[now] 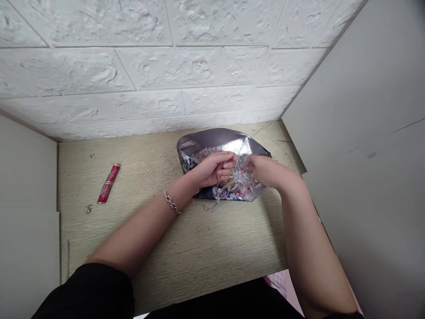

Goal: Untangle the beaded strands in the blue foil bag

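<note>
A silver-lined bag lies open on the table, full of small clear, white, pink and red beads. Over its left part is my left hand, closed with the thumb and forefinger pinched together; what the fingertips hold is too fine to make out. My right hand reaches down into the beads from the right, its fingers bent together and their tips partly hidden. A thin beaded strand loops over the bag's front edge onto the table, below my left hand.
On the left of the wooden table lies a red packet, with small shiny metal pieces near it. Loose thin threads lie behind the bag at right. A white brick-patterned wall stands behind, with pale panels on both sides.
</note>
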